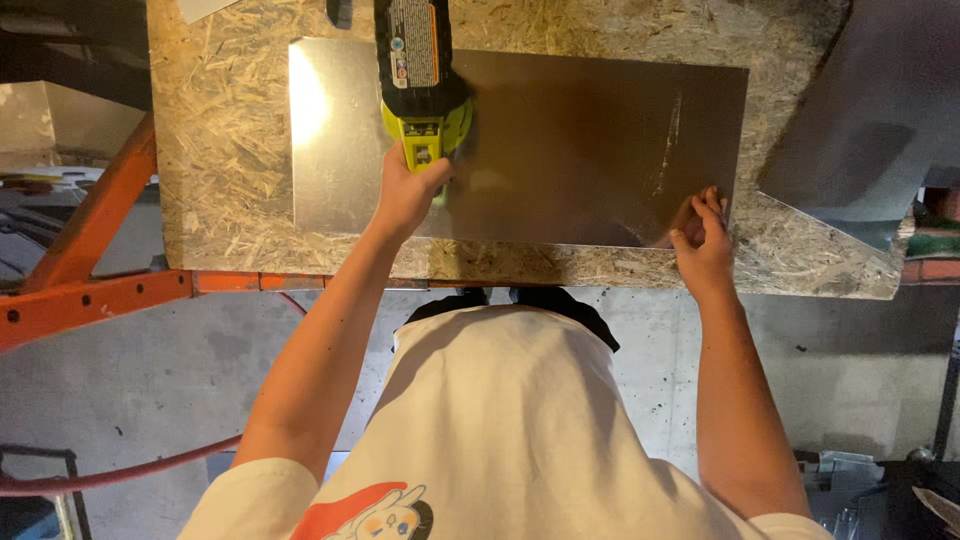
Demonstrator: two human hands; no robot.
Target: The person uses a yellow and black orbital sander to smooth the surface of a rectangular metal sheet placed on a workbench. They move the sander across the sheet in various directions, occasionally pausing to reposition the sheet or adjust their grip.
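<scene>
Left hand (408, 190) clenched on tool (421, 75); right hand (703, 240) pins sheet (560, 150) on desk (225, 150). Sheet likely thin, springy, slippery, sharp-edged; hold flat near corner.

The tool (420, 75) stands on the sheet (560, 150), blocking its left-middle; right of it the sheet lies bare. A second sheet (860, 120) crowds the board (220, 200) at right.

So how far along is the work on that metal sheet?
The metal sheet lies flat on the chipboard bench, and no cut shows in it. The left hand grips the yellow-green power tool standing on the sheet; the right hand presses its near right corner. Any cutting looks still to do.
</scene>
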